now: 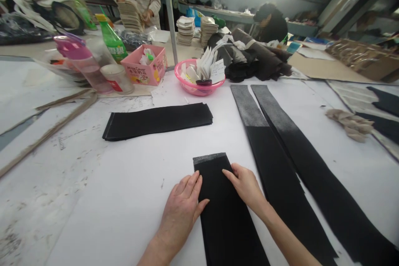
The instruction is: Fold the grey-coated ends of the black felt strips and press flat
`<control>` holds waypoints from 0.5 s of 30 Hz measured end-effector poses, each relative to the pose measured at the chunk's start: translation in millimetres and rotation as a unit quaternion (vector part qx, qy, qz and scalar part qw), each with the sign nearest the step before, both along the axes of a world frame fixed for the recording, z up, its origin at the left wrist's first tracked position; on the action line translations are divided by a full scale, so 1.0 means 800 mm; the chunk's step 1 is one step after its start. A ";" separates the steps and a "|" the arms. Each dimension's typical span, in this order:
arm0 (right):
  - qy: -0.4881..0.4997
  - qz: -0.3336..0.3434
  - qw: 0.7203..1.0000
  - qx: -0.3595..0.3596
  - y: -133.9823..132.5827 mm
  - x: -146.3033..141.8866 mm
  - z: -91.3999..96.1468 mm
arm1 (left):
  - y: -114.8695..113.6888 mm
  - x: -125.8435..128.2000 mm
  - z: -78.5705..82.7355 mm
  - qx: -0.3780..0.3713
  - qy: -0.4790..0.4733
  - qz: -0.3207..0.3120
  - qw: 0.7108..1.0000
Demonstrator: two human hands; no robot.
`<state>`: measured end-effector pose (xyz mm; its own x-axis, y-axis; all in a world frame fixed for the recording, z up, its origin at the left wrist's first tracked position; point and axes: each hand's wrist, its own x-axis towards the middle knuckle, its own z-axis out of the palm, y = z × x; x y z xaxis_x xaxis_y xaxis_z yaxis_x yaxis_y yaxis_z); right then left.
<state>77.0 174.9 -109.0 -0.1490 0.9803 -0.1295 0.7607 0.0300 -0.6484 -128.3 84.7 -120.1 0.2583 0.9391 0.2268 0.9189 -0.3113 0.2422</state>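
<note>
In the head view a black fabric strip lies lengthwise in front of me, with a greyish band across its far end. My left hand rests open along its left edge, fingers stretched out and thumb on the cloth. At the right edge, my right hand has its thumb on top of the strip and its fingers curled at the side, closed on the edge; the fingertips are partly hidden. A folded stack of black fabric strips lies crosswise beyond my left hand.
Two long black strips with grey ends, a left one and a right one, lie to my right. Farther back are a pink basin, a pink box, a pink bottle and a metal pole. Two people work beyond.
</note>
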 end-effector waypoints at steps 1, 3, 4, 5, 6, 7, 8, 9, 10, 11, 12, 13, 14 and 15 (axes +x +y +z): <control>0.004 0.001 1.000 0.001 -0.006 0.000 -0.001 | 0.000 0.000 0.001 -0.001 0.000 0.001 1.000; 0.029 -0.004 1.000 -0.002 -0.013 -0.001 -0.004 | -0.001 0.000 0.001 -0.001 0.000 0.002 1.000; 0.045 -0.010 0.999 -0.005 -0.015 -0.002 -0.005 | -0.001 0.000 0.002 0.000 -0.001 0.003 1.000; 0.059 -0.016 0.998 -0.011 -0.016 -0.003 -0.006 | -0.002 0.000 0.002 0.001 -0.002 0.003 1.000; 0.072 -0.023 0.997 -0.016 -0.016 -0.003 -0.007 | -0.002 0.000 0.002 0.003 -0.003 0.003 1.000; 0.082 -0.028 0.996 -0.020 -0.016 -0.004 -0.008 | -0.002 0.000 0.002 0.004 -0.004 0.003 1.000; 0.090 -0.030 0.995 -0.023 -0.015 -0.005 -0.008 | -0.002 0.000 0.001 0.005 -0.004 0.003 1.000; 0.095 -0.031 0.995 -0.026 -0.014 -0.005 -0.008 | -0.002 0.000 0.001 0.006 -0.003 0.003 1.000; 0.100 -0.031 0.994 -0.028 -0.013 -0.006 -0.008 | -0.002 0.000 0.000 0.005 -0.002 0.003 1.000; 0.103 -0.030 0.994 -0.030 -0.012 -0.007 -0.008 | -0.002 0.000 -0.001 0.004 -0.002 0.003 1.000; 0.105 -0.031 0.993 -0.031 -0.012 -0.008 -0.008 | -0.002 0.000 -0.001 0.003 -0.001 0.003 1.000; 0.107 -0.033 0.993 -0.032 -0.012 -0.008 -0.008 | -0.002 0.000 -0.002 0.002 -0.001 0.004 1.000; 0.109 -0.035 0.993 -0.035 -0.011 -0.009 -0.007 | -0.002 0.000 -0.002 0.001 -0.001 0.005 1.000; 0.111 -0.036 0.992 -0.038 -0.011 -0.009 -0.007 | -0.003 0.001 -0.002 0.000 0.000 0.006 1.000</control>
<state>69.7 166.1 -114.6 -0.1115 0.9783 -0.1746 0.5979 -0.0743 -0.7981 -127.9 82.6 -121.5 0.2471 0.9419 0.2275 0.9224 -0.3005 0.2425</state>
